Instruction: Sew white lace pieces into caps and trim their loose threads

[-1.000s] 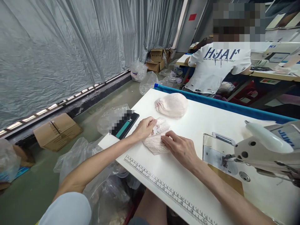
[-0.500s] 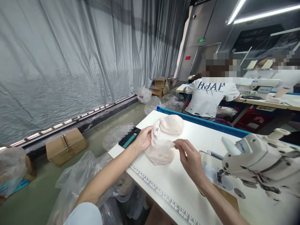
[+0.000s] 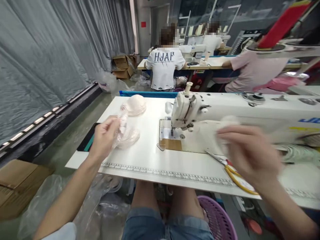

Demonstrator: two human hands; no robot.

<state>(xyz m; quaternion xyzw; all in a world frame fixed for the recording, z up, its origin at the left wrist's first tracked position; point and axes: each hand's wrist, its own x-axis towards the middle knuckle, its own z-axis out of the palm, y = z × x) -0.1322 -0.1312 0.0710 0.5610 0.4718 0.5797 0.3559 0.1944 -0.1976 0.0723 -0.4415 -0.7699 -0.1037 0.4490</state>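
A pale pink bra (image 3: 136, 105) with lace trim lies on the white sewing table (image 3: 150, 156), left of the sewing machine (image 3: 186, 111). My left hand (image 3: 106, 135) pinches its lace edge between thumb and fingers, raised slightly off the table. The lower cup (image 3: 129, 137) rests beside that hand. My right hand (image 3: 252, 155), smeared by motion, is over the right part of the table with its fingers pinched together. A thin whitish piece (image 3: 228, 122) hangs at those fingertips, too blurred to name its kind. Yellow-handled scissors (image 3: 231, 171) lie beneath that hand.
A phone-like black and green object (image 3: 87, 138) lies at the table's left edge. Along the front runs a printed ruler (image 3: 162, 173). Pale green coiled strips (image 3: 295, 155) lie far right. Below are a purple basket (image 3: 217, 218) and plastic bags. Co-workers sit ahead.
My right hand has moved from the bra far to the right, carrying the whitish piece. My left hand still holds the lace. The view has turned right, bringing in the scissors and whole machine.
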